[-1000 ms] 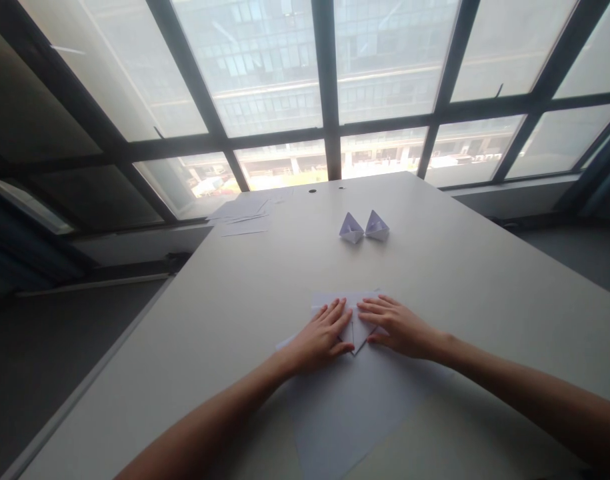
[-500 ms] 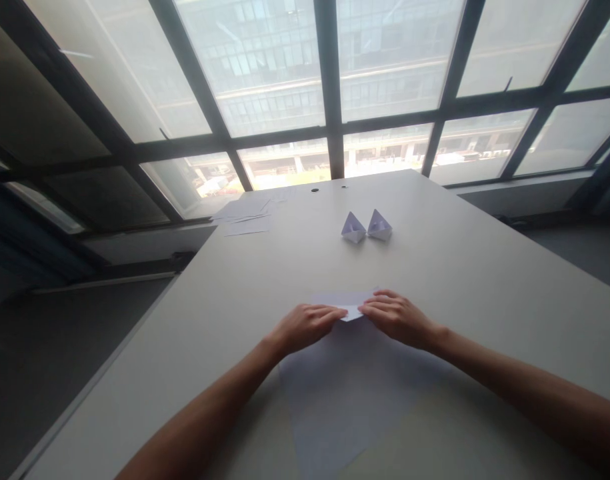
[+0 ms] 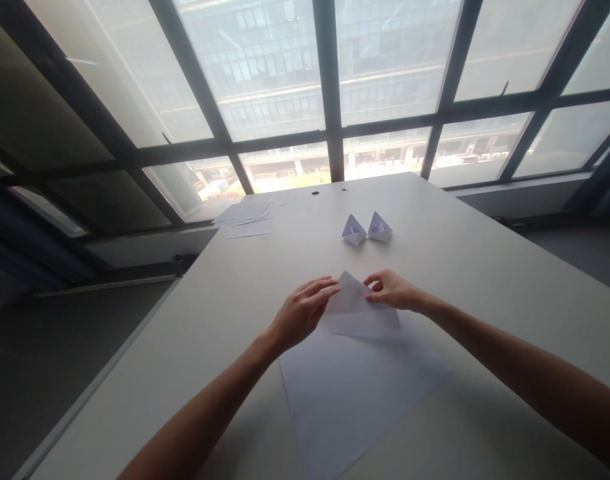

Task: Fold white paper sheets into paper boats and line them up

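Note:
A folded white paper piece [image 3: 357, 308] with a pointed top is lifted slightly off the table, held between both hands. My left hand [image 3: 301, 313] grips its left edge with the fingers closed on it. My right hand [image 3: 392, 291] pinches its right upper edge. Under them lies a flat white sheet [image 3: 355, 393] on the pale table [image 3: 485, 280]. Two finished small paper boats [image 3: 367, 229] stand side by side farther back on the table.
A loose pile of white sheets [image 3: 247, 217] lies at the table's far left corner. Two small round holes [image 3: 315, 192] sit near the far edge. Behind is a big window with dark frames [image 3: 329, 87]. The table's left edge drops to a dark floor.
Both hands were pressing the folded paper flat a second ago. They have since picked it up and turned it so its point stands upward, farther from me.

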### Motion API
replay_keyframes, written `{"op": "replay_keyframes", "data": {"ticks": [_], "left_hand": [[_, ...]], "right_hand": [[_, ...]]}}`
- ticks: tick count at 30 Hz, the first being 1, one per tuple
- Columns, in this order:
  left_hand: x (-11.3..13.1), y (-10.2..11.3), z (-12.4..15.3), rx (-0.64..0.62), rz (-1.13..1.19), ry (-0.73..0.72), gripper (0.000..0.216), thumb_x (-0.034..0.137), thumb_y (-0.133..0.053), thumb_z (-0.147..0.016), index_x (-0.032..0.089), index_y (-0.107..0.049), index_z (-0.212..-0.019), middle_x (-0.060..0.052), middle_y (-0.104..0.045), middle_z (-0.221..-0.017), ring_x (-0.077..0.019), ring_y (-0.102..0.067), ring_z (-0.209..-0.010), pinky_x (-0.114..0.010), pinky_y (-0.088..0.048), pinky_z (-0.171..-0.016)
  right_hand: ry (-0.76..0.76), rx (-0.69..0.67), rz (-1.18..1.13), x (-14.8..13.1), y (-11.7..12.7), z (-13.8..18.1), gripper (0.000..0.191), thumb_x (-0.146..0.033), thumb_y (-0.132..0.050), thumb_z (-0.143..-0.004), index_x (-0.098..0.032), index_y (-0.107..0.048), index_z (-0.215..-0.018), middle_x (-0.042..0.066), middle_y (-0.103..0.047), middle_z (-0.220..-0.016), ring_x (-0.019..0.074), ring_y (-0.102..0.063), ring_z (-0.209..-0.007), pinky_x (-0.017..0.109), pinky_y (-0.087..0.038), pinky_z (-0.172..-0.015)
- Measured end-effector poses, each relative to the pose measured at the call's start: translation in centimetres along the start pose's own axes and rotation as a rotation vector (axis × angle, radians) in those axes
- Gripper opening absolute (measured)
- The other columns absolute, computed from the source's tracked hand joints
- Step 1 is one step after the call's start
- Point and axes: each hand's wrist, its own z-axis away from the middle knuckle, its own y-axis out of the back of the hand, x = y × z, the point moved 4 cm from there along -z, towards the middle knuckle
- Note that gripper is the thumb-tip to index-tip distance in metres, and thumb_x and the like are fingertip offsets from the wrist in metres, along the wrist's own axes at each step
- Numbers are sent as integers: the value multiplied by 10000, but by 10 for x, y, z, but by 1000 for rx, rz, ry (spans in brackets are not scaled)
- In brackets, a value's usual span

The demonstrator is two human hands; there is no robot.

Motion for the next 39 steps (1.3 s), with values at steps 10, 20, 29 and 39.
{"op": "replay_keyframes", "data": {"ticks": [10,20,29,39], "left_hand": [[-13,-52,31,-390,1,-48,589,480,-577,-913,222,-446,-1427,-104,-461,-1484,-268,-421,-1377,-435,-367,-1138],[-11,-48,25,-306,101,6,263,307,-518,-965,219,-633,-1185,-86,-629,-1260,-226,-591,-1201,-344,-478,-1026],[-22,-43,15,-257,311,239,236,262,-524,-944,223,-720,-1069,-63,-713,-1154,-209,-663,-1085,-298,-492,-957],[-47,-49,9,-128,464,519,268,367,-590,-885,163,-759,-927,-46,-762,-892,-193,-691,-836,-291,-531,-818]], "right_hand": [[365,330,752,-3,-16,18,355,-239,-749,-797,-201,-688,-1145,112,-676,-1073,267,-600,-1021,395,-441,-906],[717,45,892,5,-25,44,159,-199,-542,-944,-202,-679,-864,65,-678,-915,195,-593,-869,337,-414,-842],[742,111,796,12,-14,25,256,-242,-411,-1006,-186,-657,-965,77,-687,-819,183,-610,-753,293,-424,-744],[389,231,509,22,-1,-8,196,-383,-640,-867,-225,-719,-952,31,-720,-775,175,-640,-704,254,-413,-670]]}}
